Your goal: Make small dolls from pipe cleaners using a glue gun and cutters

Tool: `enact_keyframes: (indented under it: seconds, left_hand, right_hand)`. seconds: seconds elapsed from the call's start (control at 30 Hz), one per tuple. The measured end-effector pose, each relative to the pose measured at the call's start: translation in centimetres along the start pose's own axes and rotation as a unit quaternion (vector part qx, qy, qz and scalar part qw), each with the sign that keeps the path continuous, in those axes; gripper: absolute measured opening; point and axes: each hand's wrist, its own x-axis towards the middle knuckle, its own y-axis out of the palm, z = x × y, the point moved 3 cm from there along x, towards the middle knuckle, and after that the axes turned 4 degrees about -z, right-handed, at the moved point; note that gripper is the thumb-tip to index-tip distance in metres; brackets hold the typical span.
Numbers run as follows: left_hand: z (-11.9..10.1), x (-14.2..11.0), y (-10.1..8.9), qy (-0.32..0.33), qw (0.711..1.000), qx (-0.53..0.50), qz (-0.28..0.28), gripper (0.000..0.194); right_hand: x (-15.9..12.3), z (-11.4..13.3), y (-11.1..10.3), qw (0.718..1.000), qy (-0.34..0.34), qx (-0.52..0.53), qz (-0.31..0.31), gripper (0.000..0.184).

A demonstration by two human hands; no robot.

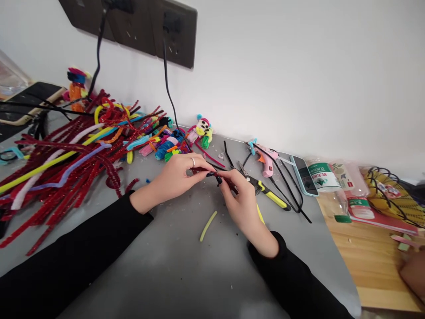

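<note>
My left hand (181, 175) and my right hand (239, 195) meet over the middle of the grey mat. Between their fingertips they pinch a dark red pipe cleaner (199, 169), mostly hidden by the fingers. Below the hands lies a short yellow-green pipe cleaner piece (208, 226). Yellow-and-black pliers (270, 195) rest just beyond my right hand, partly covered by it. To the left of my left hand spreads a big pile of pipe cleaners (76, 173), mostly red, with yellow, white and purple ones among them.
Small pipe-cleaner dolls (202, 130) stand by the wall. A pink glue gun (266, 161), black pipe cleaners and a phone (303, 175) lie at the right. Past the mat's edge is a plastic bottle (332, 195). Black cords hang from a wall socket panel (146, 29).
</note>
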Motion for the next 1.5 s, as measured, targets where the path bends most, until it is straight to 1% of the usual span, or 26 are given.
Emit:
enact_keyframes:
  seconds: [0.07, 0.3, 0.57, 0.7, 0.8, 0.9, 1.03, 1.17, 1.27, 1.4, 1.47, 1.5]
  left_hand:
    - [0.0, 0.0, 0.1, -0.009, 1.0, 0.004, 0.004, 0.019]
    - [-0.2, -0.1, 0.1, 0.005, 1.0, 0.011, 0.027, 0.021]
    - [-0.4, -0.3, 0.2, 0.012, 0.998, 0.065, 0.008, 0.021]
    - [-0.6, -0.7, 0.6, -0.001, 0.997, 0.082, -0.008, 0.02]
    - [-1.0, -0.9, 1.0, -0.023, 0.996, 0.082, -0.016, 0.02]
    - [-1.6, -1.1, 1.3, -0.039, 0.997, 0.062, -0.012, 0.022]
    - [-2.4, -1.6, 2.0, -0.041, 0.999, 0.033, 0.007, 0.029]
    - [-2.7, -2.0, 2.5, -0.037, 0.999, 0.017, 0.02, 0.03]
    - [-2.4, -1.8, 2.3, -0.071, 0.997, -0.009, 0.02, 0.029]
    - [-1.3, -1.3, 1.5, -0.168, 0.983, -0.07, -0.016, 0.026]
    - [-1.0, -1.0, 1.3, -0.193, 0.974, -0.113, -0.028, 0.028]
    - [-0.9, -0.9, 1.3, -0.198, 0.971, -0.132, -0.025, 0.031]
  right_hand:
    - [0.0, -0.1, 0.0, 1.0, -0.007, -0.009, 0.003, 0.023]
    - [-0.1, 0.0, 0.1, 0.998, -0.033, -0.044, 0.005, 0.023]
    - [-0.2, 0.0, 0.2, 0.996, -0.038, -0.08, -0.008, 0.021]
    - [-0.3, 0.1, 0.4, 0.993, -0.052, -0.102, -0.017, 0.019]
    - [-0.4, 0.1, 0.5, 0.994, -0.042, -0.101, -0.026, 0.019]
    - [-0.3, 0.1, 0.7, 0.995, -0.021, -0.089, -0.044, 0.017]
    - [-0.3, 0.0, 0.6, 0.994, -0.006, -0.075, -0.078, 0.017]
    - [-0.3, -0.1, 0.5, 0.993, 0.01, -0.064, -0.101, 0.018]
    - [-0.3, -0.1, 0.3, 0.994, 0.013, -0.05, -0.102, 0.016]
    - [-0.3, 0.4, 0.4, 0.996, -0.011, -0.032, -0.08, 0.017]
    - [-0.4, 0.5, 0.6, 0.997, -0.011, -0.03, -0.067, 0.017]
    - [-0.4, 0.5, 0.7, 0.998, -0.006, -0.031, -0.063, 0.016]
